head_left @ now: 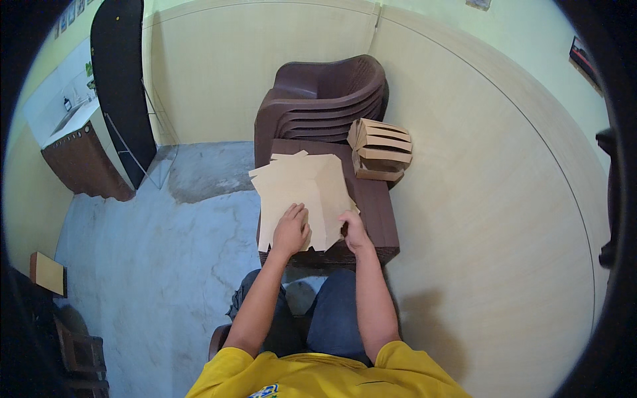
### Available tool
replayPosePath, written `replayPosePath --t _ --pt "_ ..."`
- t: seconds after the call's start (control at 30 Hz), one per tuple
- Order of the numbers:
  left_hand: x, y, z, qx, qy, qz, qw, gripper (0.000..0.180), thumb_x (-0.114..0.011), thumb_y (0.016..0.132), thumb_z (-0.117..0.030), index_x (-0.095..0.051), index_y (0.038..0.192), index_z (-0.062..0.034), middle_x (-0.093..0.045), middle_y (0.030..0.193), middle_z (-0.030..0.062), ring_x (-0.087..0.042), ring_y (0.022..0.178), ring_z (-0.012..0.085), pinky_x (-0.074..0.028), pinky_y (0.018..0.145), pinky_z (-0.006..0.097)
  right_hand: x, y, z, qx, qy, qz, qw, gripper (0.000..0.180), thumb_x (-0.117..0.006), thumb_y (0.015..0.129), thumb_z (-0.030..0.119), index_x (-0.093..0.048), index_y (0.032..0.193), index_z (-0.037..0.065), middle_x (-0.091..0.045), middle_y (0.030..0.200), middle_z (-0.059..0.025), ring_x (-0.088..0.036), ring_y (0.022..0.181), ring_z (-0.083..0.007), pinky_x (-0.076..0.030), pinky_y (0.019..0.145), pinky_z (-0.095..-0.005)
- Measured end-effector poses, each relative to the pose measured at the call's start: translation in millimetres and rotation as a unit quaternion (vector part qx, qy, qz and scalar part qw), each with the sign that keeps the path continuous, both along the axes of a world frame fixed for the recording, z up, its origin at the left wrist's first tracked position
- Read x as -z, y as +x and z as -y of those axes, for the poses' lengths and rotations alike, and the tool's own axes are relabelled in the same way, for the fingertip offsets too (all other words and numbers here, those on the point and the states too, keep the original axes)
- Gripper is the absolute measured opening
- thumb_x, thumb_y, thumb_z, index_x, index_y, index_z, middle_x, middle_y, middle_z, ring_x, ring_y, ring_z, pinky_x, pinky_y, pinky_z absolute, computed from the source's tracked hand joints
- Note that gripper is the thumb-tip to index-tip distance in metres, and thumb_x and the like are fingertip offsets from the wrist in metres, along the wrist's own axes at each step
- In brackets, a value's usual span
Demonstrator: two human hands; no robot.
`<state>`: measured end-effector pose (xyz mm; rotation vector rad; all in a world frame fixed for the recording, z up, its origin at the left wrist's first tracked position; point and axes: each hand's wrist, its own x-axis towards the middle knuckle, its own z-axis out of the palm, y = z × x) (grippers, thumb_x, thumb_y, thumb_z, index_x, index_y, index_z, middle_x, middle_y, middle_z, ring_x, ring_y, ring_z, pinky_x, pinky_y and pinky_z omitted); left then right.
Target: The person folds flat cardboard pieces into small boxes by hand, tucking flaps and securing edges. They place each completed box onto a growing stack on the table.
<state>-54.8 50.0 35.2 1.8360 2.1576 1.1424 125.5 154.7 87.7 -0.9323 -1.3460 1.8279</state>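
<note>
A flat, die-cut cardboard sheet (298, 182) with notched flaps and crease lines lies on a brown table (377, 222) in front of me. My left hand (290, 231) rests on the sheet near its close edge, palm down with the fingers stretched out. At the right edge, my right hand (355, 232) grips the cardboard, its thumb at the rim; the other fingers are partly hidden. Behind the sheet, at the table's far right corner, stands a small stack of folded cardboard boxes (381, 149) with slots between their layers.
Stacked brown plastic chairs (322, 99) stand against the far side of the table. A pale panelled wall (478, 199) runs close along the right. To the left are a bluish concrete floor (172, 265), a black board (119, 79) and a sink counter (70, 126) with a brown curtain.
</note>
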Motion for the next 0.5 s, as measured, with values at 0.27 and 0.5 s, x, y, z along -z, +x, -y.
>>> replayPosePath --t 0.27,0.5 --pt "6 -1 -7 -0.023 0.017 0.018 0.999 0.047 -0.065 0.095 -0.004 -0.064 0.142 0.0024 -0.059 0.154 0.0207 -0.049 0.149 0.0392 -0.040 0.126 0.046 -8 22 -6 -0.038 -0.114 -0.225 0.967 0.068 -0.048 0.092 0.039 -0.060 0.145 -0.002 -0.070 0.136 -0.0178 -0.068 0.124 -0.0346 -0.052 0.110 -0.0473" --pt "-6 -12 -11 -0.042 -0.031 -0.047 0.998 0.027 -0.064 0.099 -0.011 -0.076 0.122 -0.0049 -0.069 0.139 0.0082 -0.062 0.126 0.0339 -0.051 0.108 0.046 -22 10 7 -0.023 -0.089 -0.209 0.974 0.073 -0.048 0.098 0.051 -0.056 0.150 0.000 -0.068 0.142 -0.0164 -0.068 0.127 -0.0335 -0.052 0.111 -0.0472"
